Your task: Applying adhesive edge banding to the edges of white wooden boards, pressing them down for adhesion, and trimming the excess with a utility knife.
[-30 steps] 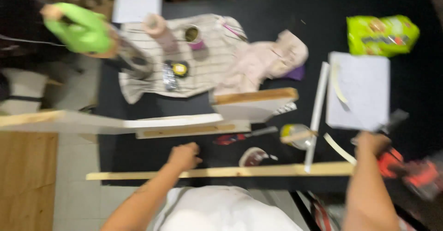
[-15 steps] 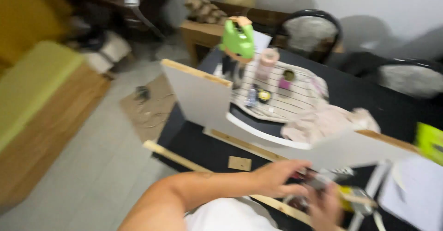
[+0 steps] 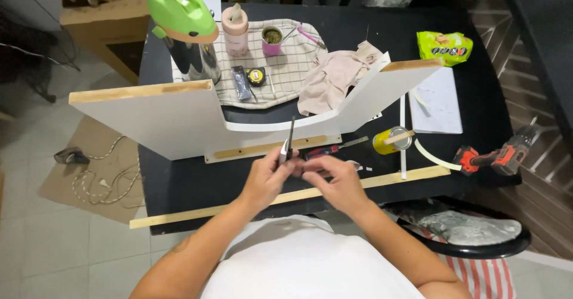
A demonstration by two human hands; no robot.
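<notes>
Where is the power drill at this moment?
In the head view, the red power drill lies at the table's right edge, beside the notebook, away from both hands.

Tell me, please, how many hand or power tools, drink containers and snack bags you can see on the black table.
Tools: 4 (utility knife, screwdriver, drill, tape measure)
Drink containers: 3 (green jug, pink bottle, pink cup)
Snack bags: 1 (green bag)
Total: 8

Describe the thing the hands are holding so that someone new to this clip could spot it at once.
Start at the black table and the white board on it. Just below the board's curved cut-out, the left hand and right hand meet around a thin dark blade-like tool. It alone points upward; the red-handled screwdriver beside it lies flat.
</notes>
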